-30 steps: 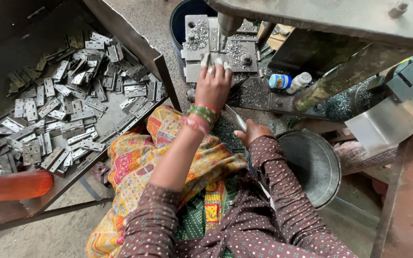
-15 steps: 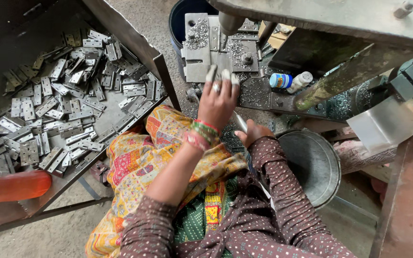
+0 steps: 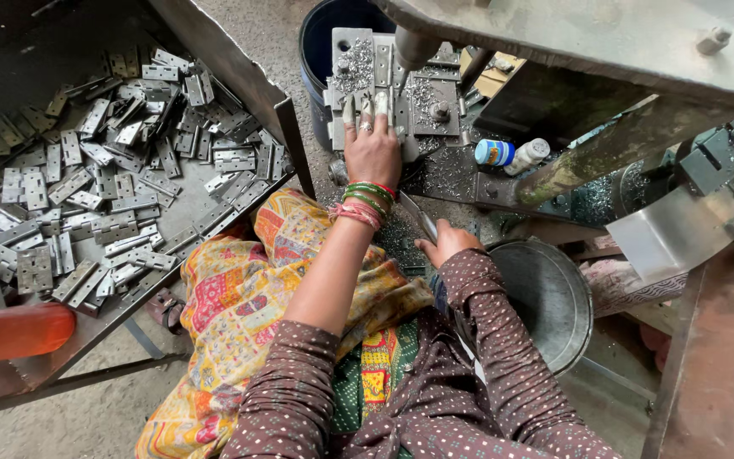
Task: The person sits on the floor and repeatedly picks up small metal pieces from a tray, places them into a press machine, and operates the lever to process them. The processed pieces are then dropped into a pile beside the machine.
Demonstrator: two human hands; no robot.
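Observation:
My left hand [image 3: 372, 151], with bangles at the wrist, reaches forward and lies fingers apart, flat on a grey metal jig plate [image 3: 346, 51] strewn with metal shavings. I cannot tell whether a small part lies under the fingertips. A round press ram [image 3: 409, 47] comes down just right of the fingers. My right hand [image 3: 448, 244] stays low near my lap and grips a thin flat metal piece [image 3: 419, 218] that points up towards the left wrist.
A slanted metal tray [image 3: 286, 136] at left holds several grey hinge leaves [image 3: 112, 183]. A dark blue bucket [image 3: 316, 34] stands behind the jig. A round metal bowl [image 3: 545, 297] sits at right, two small bottles [image 3: 511, 153] by the machine frame, an orange object [image 3: 10, 331] at lower left.
My left hand has moved forward from above my lap and come down onto the jig plate. The right hand has barely moved.

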